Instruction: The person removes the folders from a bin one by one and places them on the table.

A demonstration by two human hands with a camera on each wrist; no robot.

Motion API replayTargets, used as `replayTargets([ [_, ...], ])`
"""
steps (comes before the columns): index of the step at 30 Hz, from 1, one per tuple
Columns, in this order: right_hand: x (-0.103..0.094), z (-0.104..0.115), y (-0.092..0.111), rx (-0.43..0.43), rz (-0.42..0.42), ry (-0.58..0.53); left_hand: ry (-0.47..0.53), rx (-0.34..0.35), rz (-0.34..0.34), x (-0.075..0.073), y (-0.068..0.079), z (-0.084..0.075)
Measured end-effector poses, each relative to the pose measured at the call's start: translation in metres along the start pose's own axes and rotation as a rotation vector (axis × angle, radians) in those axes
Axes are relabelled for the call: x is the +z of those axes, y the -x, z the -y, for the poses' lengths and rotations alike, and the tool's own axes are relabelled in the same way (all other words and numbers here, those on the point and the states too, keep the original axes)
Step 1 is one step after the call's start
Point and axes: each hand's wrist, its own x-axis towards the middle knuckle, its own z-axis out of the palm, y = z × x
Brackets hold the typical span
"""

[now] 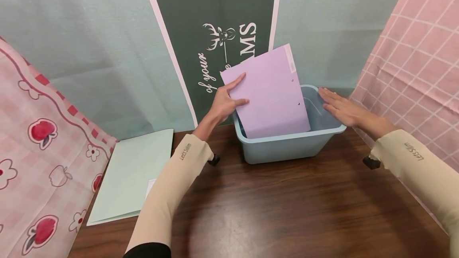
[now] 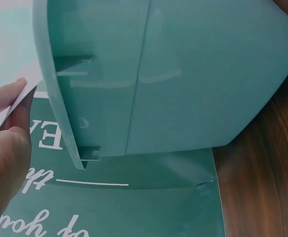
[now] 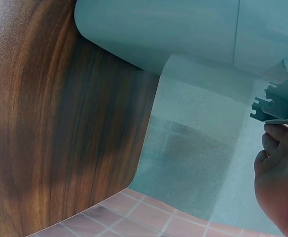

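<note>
A light purple file folder (image 1: 267, 94), with a label strip and two small holes along its right edge, stands tilted with its lower part inside a blue-grey plastic bin (image 1: 283, 152). My left hand (image 1: 225, 100) pinches the folder by its left edge, thumb in front; the left wrist view shows this hand (image 2: 8, 128) beside the bin's rim. On the other side, my right hand (image 1: 340, 108) rests on the bin's right rim with fingers straight. The right wrist view shows that hand (image 3: 282, 173) at the rim from below.
A pale green folder (image 1: 140, 170) lies on the brown wooden table (image 1: 287, 210) at the left, partly behind my left sleeve. Fabric hangs behind the bin; a pink checked cloth (image 1: 423, 51) borders the right and an apple-print cloth (image 1: 46, 150) the left.
</note>
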Motion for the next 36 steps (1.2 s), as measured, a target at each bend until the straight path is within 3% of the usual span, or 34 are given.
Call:
replayTargets([
  [7, 0.0, 0.0, 0.0, 0.004, 0.006, -0.012, 0.077, 0.018, -0.016, -0.005, 0.018, -0.025],
  [13, 0.001, -0.001, 0.002, -0.006, -0.005, -0.013, 0.102, 0.039, -0.062, -0.007, 0.023, -0.031],
  [24, 0.0, -0.002, -0.002, -0.024, -0.004, -0.028, 0.138, 0.084, -0.153, -0.013, 0.031, -0.034],
  [31, 0.0, -0.001, -0.001, -0.04, -0.01, -0.034, 0.21, 0.109, -0.193, -0.014, 0.023, -0.018],
  [36, 0.0, -0.003, -0.001, -0.039, -0.007, -0.035, 0.241, 0.14, -0.238, -0.015, 0.025, -0.017],
])
